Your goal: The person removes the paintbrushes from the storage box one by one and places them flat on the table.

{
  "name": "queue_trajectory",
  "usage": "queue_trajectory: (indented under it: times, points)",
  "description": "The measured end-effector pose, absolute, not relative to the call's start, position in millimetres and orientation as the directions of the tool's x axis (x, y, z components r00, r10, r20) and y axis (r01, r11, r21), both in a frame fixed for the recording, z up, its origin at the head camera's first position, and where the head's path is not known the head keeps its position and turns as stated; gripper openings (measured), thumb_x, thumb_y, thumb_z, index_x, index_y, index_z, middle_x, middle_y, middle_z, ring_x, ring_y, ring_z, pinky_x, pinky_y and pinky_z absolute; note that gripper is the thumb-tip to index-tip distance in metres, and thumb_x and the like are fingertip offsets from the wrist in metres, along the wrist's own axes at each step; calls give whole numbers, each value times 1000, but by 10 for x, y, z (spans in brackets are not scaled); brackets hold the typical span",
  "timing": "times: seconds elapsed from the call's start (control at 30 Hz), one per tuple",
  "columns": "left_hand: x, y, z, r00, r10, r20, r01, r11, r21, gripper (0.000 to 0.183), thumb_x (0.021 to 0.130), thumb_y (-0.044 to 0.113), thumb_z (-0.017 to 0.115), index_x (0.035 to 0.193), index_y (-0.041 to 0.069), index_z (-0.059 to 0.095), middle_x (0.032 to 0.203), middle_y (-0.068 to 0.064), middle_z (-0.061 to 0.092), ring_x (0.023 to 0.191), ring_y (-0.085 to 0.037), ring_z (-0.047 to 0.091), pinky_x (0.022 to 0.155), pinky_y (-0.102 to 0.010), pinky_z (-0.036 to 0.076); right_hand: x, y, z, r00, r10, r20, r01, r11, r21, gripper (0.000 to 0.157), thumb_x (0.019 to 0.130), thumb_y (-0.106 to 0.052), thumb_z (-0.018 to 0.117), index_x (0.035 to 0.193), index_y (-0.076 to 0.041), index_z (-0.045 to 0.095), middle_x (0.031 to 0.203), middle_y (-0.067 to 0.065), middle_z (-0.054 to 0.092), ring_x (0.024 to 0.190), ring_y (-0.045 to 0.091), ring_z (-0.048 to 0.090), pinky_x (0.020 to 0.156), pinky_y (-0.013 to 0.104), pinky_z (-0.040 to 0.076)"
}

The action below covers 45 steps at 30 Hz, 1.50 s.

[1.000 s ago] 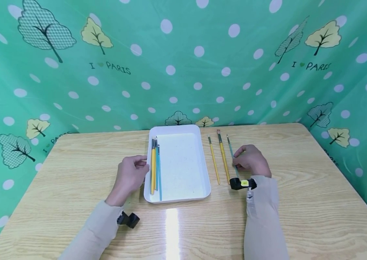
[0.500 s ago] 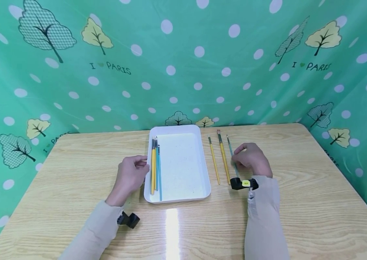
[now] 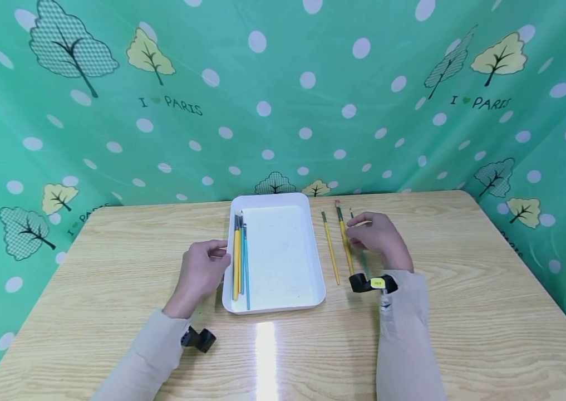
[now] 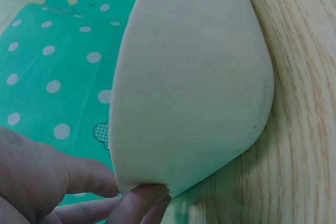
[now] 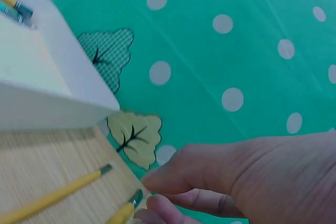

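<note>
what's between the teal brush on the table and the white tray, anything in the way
Two things lie between: the thicker yellow brush, beside the teal brush, and the thinner yellow brush, nearer the white tray. The tray's raised right wall also stands in the way.

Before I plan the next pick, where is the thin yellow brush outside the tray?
In the head view, the thin yellow brush lies on the table just right of the white tray, between it and the thicker yellow brush by the right hand.
</note>
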<state>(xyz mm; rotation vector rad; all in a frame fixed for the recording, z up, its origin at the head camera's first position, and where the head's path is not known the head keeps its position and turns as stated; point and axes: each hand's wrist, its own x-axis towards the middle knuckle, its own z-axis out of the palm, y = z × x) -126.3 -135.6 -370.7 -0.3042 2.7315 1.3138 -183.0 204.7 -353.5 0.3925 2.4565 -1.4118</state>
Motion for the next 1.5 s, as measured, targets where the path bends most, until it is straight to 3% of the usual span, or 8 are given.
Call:
queue_trajectory:
  times: [0.3, 0.53, 0.77, 1.17, 1.5]
  points:
    - [-1263, -1357, -3705, -975, -138, -174, -222, 606, 764, 39, 99, 12, 59, 137, 0, 62, 117, -18, 66, 100, -27, 67, 70, -27, 60, -1837, 1989, -3499, -923, -72, -378, 329, 363, -872, 45, 93, -13, 70, 133, 2, 57, 108, 13, 70, 89, 20, 70, 92, 39, 61]
    - [-1262, -1356, -3707, -974, -139, -178, -226, 598, 769, 39, 100, 11, 59, 137, 0, 62, 116, -18, 66, 98, -26, 67, 69, -27, 61, -1843, 1924, -3495, -921, -167, -352, 302, 267, -915, 48, 92, -11, 71, 134, 5, 55, 110, 11, 70, 89, 16, 71, 94, 38, 62]
    - [-1263, -1358, -3713, -975, -138, -172, -220, 595, 773, 39, 99, 11, 59, 136, 0, 62, 116, -19, 66, 97, -26, 67, 68, -27, 61, -1847, 1789, -3484, -915, -200, -350, 307, 215, -927, 44, 92, -7, 71, 132, 4, 57, 112, 11, 68, 90, 16, 70, 88, 31, 63]
    - [-1265, -1354, -3718, -977, -138, -165, -215, 604, 768, 39, 99, 12, 60, 136, 1, 63, 115, -18, 66, 97, -27, 67, 68, -27, 61, -1817, 1606, -3432, -909, -246, -338, 295, 197, -935, 43, 91, -7, 72, 130, 4, 58, 113, 12, 68, 94, 20, 71, 92, 38, 63]
    - [-1265, -1354, -3694, -980, -135, -148, -200, 614, 763, 37, 99, 10, 60, 134, 0, 64, 115, -19, 68, 99, -27, 67, 70, -27, 59, -1818, 1492, -3419, -896, -272, -352, 311, 183, -933, 46, 92, -6, 71, 134, 6, 55, 111, 11, 68, 96, 20, 70, 92, 37, 63]
